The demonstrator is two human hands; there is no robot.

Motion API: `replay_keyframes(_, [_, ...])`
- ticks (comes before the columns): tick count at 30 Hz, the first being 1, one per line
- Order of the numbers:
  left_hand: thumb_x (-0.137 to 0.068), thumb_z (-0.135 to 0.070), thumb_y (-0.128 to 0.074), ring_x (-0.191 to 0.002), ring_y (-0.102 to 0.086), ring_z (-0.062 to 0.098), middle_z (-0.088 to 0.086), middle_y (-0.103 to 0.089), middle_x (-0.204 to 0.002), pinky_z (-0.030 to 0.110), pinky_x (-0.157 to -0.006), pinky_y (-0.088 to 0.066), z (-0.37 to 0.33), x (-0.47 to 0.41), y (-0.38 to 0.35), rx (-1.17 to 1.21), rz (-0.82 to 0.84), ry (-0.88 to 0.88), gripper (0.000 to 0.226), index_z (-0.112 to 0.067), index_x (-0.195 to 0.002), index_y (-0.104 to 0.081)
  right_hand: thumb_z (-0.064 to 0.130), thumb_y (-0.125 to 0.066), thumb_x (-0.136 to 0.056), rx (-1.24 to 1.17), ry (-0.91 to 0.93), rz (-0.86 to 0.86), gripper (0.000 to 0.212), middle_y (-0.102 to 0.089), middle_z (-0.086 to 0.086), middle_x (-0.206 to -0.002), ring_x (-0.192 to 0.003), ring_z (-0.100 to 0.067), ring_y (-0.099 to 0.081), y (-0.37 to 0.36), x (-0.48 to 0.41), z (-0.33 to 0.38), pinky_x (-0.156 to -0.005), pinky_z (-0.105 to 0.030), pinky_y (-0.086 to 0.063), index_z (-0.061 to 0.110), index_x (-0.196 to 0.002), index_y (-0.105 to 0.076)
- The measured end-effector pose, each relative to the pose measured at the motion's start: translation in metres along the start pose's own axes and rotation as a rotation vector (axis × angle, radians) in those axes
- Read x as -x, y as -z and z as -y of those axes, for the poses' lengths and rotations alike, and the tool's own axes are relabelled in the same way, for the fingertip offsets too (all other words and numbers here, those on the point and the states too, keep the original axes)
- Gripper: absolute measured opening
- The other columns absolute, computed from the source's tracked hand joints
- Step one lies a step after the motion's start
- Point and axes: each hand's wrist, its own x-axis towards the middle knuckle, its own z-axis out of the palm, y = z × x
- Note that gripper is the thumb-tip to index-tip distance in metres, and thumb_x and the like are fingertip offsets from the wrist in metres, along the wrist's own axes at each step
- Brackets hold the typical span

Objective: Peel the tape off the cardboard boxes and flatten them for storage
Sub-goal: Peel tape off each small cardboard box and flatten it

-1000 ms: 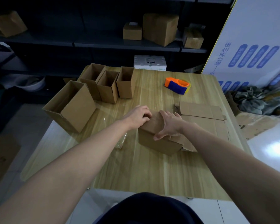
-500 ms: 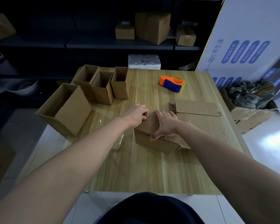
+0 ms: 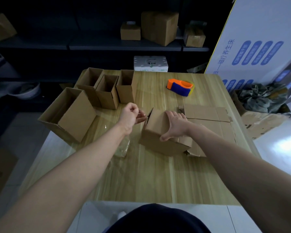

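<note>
A small closed cardboard box [image 3: 156, 132] lies on its side in the middle of the wooden table [image 3: 149, 179]. My right hand [image 3: 175, 126] rests spread over its top, thumb down its near face. My left hand [image 3: 130, 115] sits just left of the box with fingers curled, pinching what looks like a strip of clear tape [image 3: 142, 117] that runs to the box's left end, where a flap edge stands up. Flattened cardboard sheets [image 3: 207, 113] lie to the right, partly under the box.
Several open boxes stand at the table's back left: a large one [image 3: 69, 115] and smaller ones [image 3: 107, 91]. An orange and blue tape dispenser [image 3: 180, 86] sits at the back right. Crumpled clear tape [image 3: 123, 147] lies under my left forearm. Shelves with boxes stand behind.
My left hand has drawn away from the box's top to its left side, pinching tape. A flap edge at the box's left end has lifted. My right hand stays on top.
</note>
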Motion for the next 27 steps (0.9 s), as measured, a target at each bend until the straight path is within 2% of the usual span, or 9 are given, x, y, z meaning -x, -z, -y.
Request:
replay_keyframes(2, [-0.1, 0.001, -0.034, -0.075, -0.058, 0.025, 0.01, -0.052, -0.076, 0.037, -0.073, -0.059, -0.01, -0.001, -0.003, 0.27, 0.005, 0.07, 0.026, -0.009, -0.078, -0.043, 0.046, -0.08, -0.065, -0.029, 0.006, -0.012, 0.126, -0.015, -0.01, -0.155, -0.144, -0.034, -0.012, 0.011, 0.0, 0.004, -0.119, -0.05, -0.008, 0.023, -0.152, 0.008])
replay_keyframes(5, [-0.099, 0.002, -0.035, -0.071, -0.058, 0.025, 0.009, -0.051, -0.071, 0.04, -0.071, -0.06, -0.029, -0.001, -0.017, 0.385, 0.094, 0.093, 0.026, -0.008, -0.077, -0.044, 0.044, -0.083, -0.063, -0.074, 0.094, -0.067, 0.134, 0.005, -0.006, -0.159, -0.145, -0.037, 0.003, 0.027, -0.002, 0.02, -0.117, -0.053, -0.005, 0.038, -0.146, 0.023])
replay_keyframes(9, [-0.097, 0.006, -0.033, -0.063, -0.053, 0.019, 0.006, -0.049, -0.064, 0.032, -0.061, -0.058, -0.044, -0.002, -0.029, 0.412, 0.186, 0.109, 0.031, -0.009, -0.073, -0.044, 0.034, -0.083, -0.064, -0.056, 0.169, -0.14, 0.127, -0.008, -0.004, -0.154, -0.144, -0.032, -0.008, 0.039, -0.007, 0.028, -0.112, -0.044, -0.028, 0.028, -0.152, 0.009])
replay_keyframes(12, [-0.097, 0.006, -0.032, -0.061, -0.054, 0.018, 0.005, -0.05, -0.062, 0.03, -0.06, -0.057, -0.046, -0.002, -0.023, 0.519, 0.22, 0.145, 0.033, -0.009, -0.071, -0.044, 0.038, -0.083, -0.063, 0.07, 0.101, -0.115, 0.128, -0.01, -0.005, -0.152, -0.142, -0.029, -0.016, 0.036, -0.005, 0.011, -0.109, -0.041, -0.034, 0.022, -0.152, 0.008])
replay_keyframes(17, [-0.098, 0.002, -0.034, -0.059, -0.057, 0.016, 0.005, -0.052, -0.062, 0.03, -0.065, -0.058, -0.045, 0.008, -0.036, 0.531, 0.347, 0.231, 0.029, -0.008, -0.074, -0.045, 0.06, -0.079, -0.059, 0.203, 0.021, -0.151, 0.134, -0.002, -0.003, -0.158, -0.146, -0.029, -0.001, 0.008, -0.006, 0.014, -0.118, -0.054, -0.012, 0.022, -0.151, 0.011])
replay_keyframes(20, [-0.097, 0.0, -0.035, -0.056, -0.05, 0.014, 0.004, -0.048, -0.06, 0.026, -0.056, -0.053, -0.05, 0.013, -0.039, 0.543, 0.351, 0.242, 0.028, -0.009, -0.073, -0.044, 0.055, -0.081, -0.059, 0.189, 0.016, -0.192, 0.132, -0.013, -0.008, -0.155, -0.145, -0.029, -0.011, -0.01, -0.01, 0.017, -0.118, -0.051, -0.012, 0.017, -0.151, 0.007])
replay_keyframes(22, [-0.093, -0.001, -0.035, -0.05, -0.038, 0.011, -0.001, -0.039, -0.055, 0.019, -0.046, -0.04, -0.061, 0.011, -0.023, 0.528, 0.251, 0.181, 0.029, -0.014, -0.067, -0.038, 0.046, -0.084, -0.059, 0.063, -0.012, -0.204, 0.128, -0.021, -0.008, -0.152, -0.141, -0.028, -0.021, -0.011, -0.007, 0.009, -0.118, -0.046, -0.019, 0.015, -0.151, 0.0])
replay_keyframes(25, [-0.089, -0.004, -0.034, -0.046, -0.024, 0.009, -0.004, -0.027, -0.052, 0.019, -0.042, -0.024, -0.067, 0.006, 0.014, 0.367, -0.104, 0.068, 0.03, -0.018, -0.062, -0.031, 0.039, -0.083, -0.061, -0.005, 0.0, -0.209, 0.122, -0.022, -0.009, -0.15, -0.139, -0.028, -0.022, 0.0, -0.004, -0.004, -0.117, -0.042, -0.022, 0.013, -0.151, -0.004])
replay_keyframes(27, [-0.09, -0.006, -0.035, -0.043, -0.022, 0.008, -0.003, -0.026, -0.055, 0.019, -0.041, -0.022, -0.065, 0.002, 0.031, 0.303, -0.323, 0.041, 0.024, -0.015, -0.068, -0.04, 0.04, -0.082, -0.062, 0.031, 0.032, -0.205, 0.122, -0.021, -0.009, -0.15, -0.14, -0.029, -0.021, 0.005, -0.004, -0.004, -0.118, -0.044, -0.019, 0.014, -0.151, -0.004])
